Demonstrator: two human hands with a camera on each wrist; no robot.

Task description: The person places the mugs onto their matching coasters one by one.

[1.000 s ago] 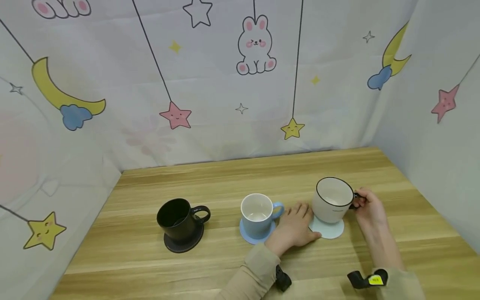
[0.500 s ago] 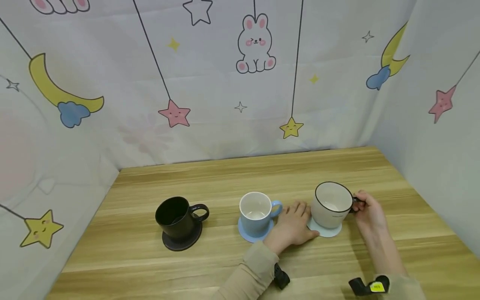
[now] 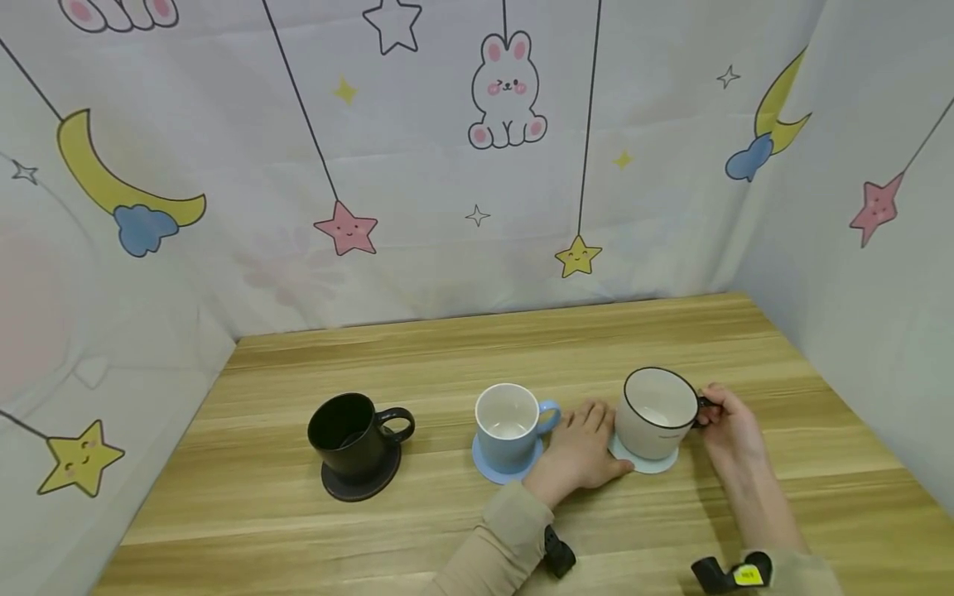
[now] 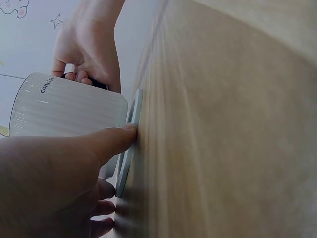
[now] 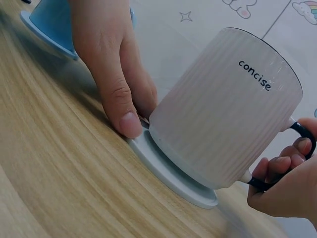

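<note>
A white ribbed mug with a dark rim and the word "concise" stands upright at the pale coaster, its base right at the coaster's surface. My right hand grips the mug's black handle, fingers curled through it. Beside the mug, my left hand lies low with fingers extended, and its thumb touches the coaster's edge. Left of that hand, a blue mug with a white inside sits on a blue coaster.
A black mug rests on a black coaster at the left of the wooden table. A printed curtain closes off the back and both sides.
My right hand has lowered the white mug toward the pale coaster, bringing it slightly nearer to me. The left hand stays at the coaster's edge. The other mugs have not moved.
</note>
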